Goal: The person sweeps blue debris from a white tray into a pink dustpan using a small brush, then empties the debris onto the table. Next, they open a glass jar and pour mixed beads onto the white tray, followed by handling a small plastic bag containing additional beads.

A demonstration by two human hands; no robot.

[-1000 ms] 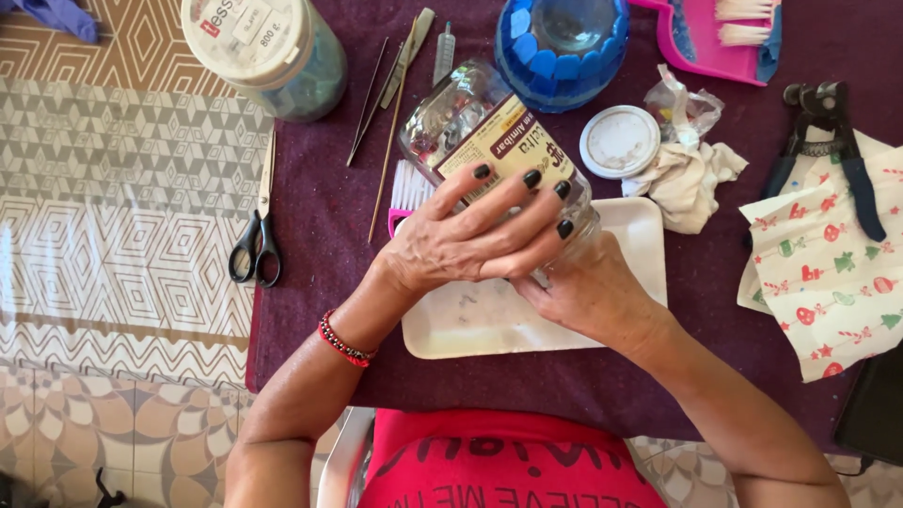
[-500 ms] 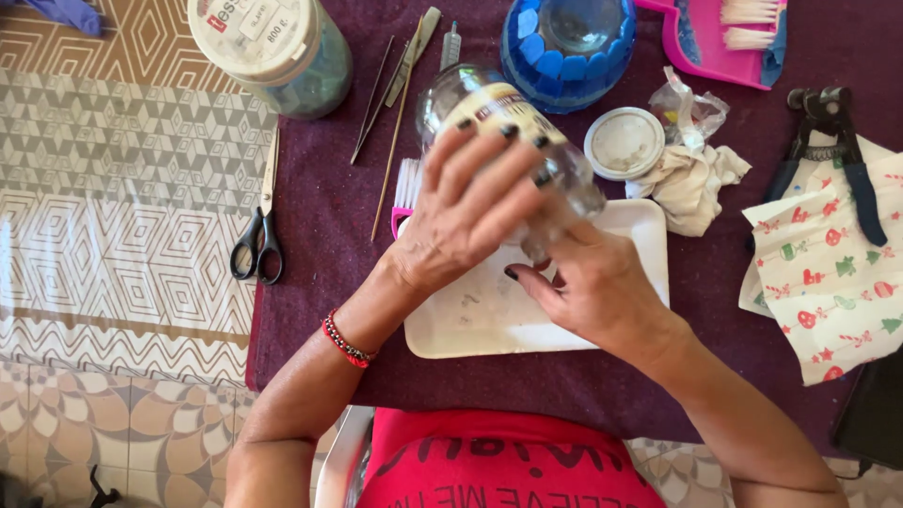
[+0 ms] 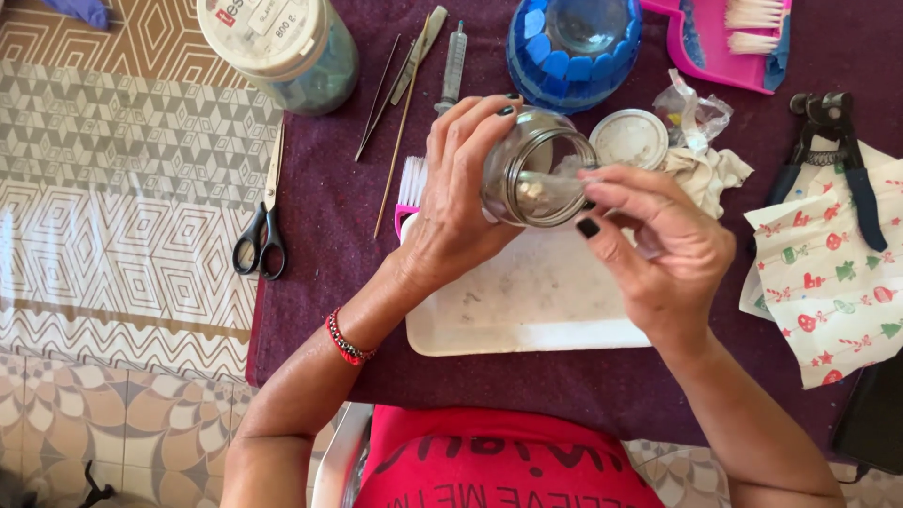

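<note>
I wrap my left hand [image 3: 451,212] tight around the tipped glass jar [image 3: 538,169] while my right hand [image 3: 663,249] fingers pinch gently inside its mouth, over the white tray [image 3: 527,315].

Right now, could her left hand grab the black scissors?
Probably not straight away. The scissors lie uncovered on the cloth with nothing blocking them, but the left hand is wrapped around the glass jar, so it would have to let go first.

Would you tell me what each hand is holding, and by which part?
The left hand grips the glass jar around its body, tilted. The right hand pinches something pale at its mouth; what it is cannot be told.
</note>
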